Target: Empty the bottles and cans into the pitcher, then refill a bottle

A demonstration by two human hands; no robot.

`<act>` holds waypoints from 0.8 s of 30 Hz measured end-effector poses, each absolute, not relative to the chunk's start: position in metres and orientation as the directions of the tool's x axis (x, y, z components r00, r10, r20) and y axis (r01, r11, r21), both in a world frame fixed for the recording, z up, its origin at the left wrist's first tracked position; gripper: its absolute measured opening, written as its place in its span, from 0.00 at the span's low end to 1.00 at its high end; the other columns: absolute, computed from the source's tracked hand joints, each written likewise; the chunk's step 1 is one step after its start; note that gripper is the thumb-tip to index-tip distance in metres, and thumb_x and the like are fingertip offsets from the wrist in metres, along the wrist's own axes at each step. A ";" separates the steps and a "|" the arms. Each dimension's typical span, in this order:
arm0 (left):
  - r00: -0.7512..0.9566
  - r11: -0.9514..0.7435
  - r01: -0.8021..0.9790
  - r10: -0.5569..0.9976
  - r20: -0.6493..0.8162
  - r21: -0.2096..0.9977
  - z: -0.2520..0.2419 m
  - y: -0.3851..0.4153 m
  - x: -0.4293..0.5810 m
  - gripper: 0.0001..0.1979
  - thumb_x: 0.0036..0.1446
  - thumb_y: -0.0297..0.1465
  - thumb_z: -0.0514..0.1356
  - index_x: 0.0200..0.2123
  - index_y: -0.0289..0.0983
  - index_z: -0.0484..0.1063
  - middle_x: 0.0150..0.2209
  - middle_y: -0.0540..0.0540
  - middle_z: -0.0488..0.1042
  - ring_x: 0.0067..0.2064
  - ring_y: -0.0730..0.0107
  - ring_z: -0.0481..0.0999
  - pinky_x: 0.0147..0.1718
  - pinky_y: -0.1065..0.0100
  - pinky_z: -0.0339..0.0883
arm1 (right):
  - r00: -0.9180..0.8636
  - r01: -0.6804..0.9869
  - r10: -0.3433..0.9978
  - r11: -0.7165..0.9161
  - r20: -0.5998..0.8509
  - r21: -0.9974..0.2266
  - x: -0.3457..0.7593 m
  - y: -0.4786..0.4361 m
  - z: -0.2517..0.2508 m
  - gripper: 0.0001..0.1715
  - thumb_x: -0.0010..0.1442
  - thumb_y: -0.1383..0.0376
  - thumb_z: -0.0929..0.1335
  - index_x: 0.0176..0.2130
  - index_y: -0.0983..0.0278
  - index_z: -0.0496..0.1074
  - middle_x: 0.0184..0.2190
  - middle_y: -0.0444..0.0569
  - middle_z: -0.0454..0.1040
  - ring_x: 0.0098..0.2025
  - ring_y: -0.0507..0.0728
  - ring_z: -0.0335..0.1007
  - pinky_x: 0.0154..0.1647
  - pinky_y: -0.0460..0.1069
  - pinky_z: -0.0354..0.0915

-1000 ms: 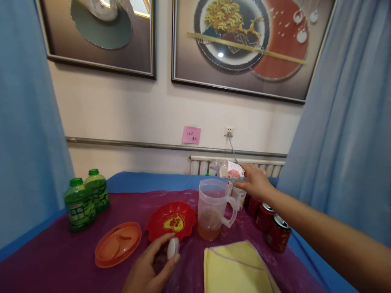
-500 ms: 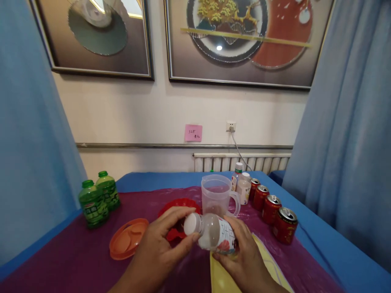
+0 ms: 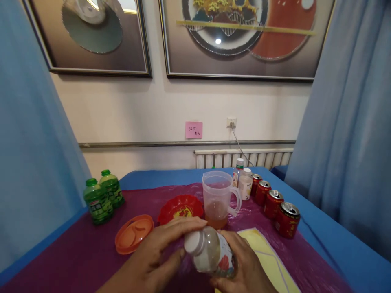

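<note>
Clear plastic bottle with a white-and-red printed label (image 3: 210, 253) is held in the air, tilted to its side, in front of the translucent plastic jug with a handle (image 3: 217, 190). Its round white cap (image 3: 193, 243) is on the neck and points to the left. The right hand (image 3: 246, 264) is closed around the label end of this bottle. The left hand (image 3: 155, 252) is loosely curved, with fingers stretched over the cap and thumb near the cap's side; whether it grips the cap, I cannot tell. Amber liquid (image 3: 216, 219) lies at the bottom of the jug. Beside the jug, at the left, is a red scalloped plastic dish (image 3: 165, 212), and farther left is a round orange plastic lid (image 3: 134, 234). Folded yellow cloth (image 3: 270, 258) lies near the right hand, upon purple plastic sheet (image 3: 73, 256).
</note>
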State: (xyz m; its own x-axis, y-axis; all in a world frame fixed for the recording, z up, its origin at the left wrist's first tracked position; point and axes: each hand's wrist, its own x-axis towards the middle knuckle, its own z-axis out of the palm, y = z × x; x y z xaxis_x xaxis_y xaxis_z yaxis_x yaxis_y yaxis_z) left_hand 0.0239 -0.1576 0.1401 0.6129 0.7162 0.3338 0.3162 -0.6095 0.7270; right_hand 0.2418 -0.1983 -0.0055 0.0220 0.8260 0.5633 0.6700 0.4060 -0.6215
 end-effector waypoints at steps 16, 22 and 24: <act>0.273 -0.355 0.162 0.913 0.304 0.921 0.105 -0.154 0.031 0.21 0.45 0.40 0.72 0.43 0.42 0.80 0.44 0.44 0.83 0.45 0.55 0.83 0.47 0.60 0.78 | 0.094 0.761 0.653 0.439 0.751 -0.477 0.232 -0.197 -0.033 0.47 0.47 0.59 0.77 0.62 0.57 0.62 0.50 0.55 0.77 0.48 0.68 0.76 0.47 0.60 0.75; 0.160 -0.382 0.302 0.923 0.349 0.873 0.101 -0.157 0.037 0.18 0.44 0.40 0.71 0.39 0.41 0.80 0.39 0.46 0.84 0.42 0.58 0.83 0.43 0.63 0.79 | 0.101 0.833 0.618 0.376 0.780 -0.406 0.230 -0.196 -0.043 0.48 0.51 0.54 0.76 0.64 0.59 0.58 0.50 0.57 0.76 0.49 0.69 0.75 0.46 0.61 0.75; 0.080 -0.415 0.375 0.905 0.417 0.829 0.100 -0.159 0.035 0.20 0.44 0.42 0.71 0.41 0.42 0.80 0.42 0.47 0.84 0.44 0.56 0.83 0.47 0.61 0.78 | 0.113 0.838 0.616 0.363 0.780 -0.408 0.230 -0.197 -0.042 0.47 0.52 0.55 0.76 0.64 0.59 0.58 0.50 0.58 0.76 0.49 0.69 0.75 0.46 0.61 0.75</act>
State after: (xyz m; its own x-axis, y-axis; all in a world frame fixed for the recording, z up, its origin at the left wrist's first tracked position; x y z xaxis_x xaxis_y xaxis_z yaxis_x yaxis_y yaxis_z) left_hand 0.0350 -0.1587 0.0996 0.0799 0.9055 0.4168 0.3755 -0.4147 0.8289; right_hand 0.2297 -0.1967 -0.0419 0.1128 0.6155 0.7800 0.8377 0.3633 -0.4078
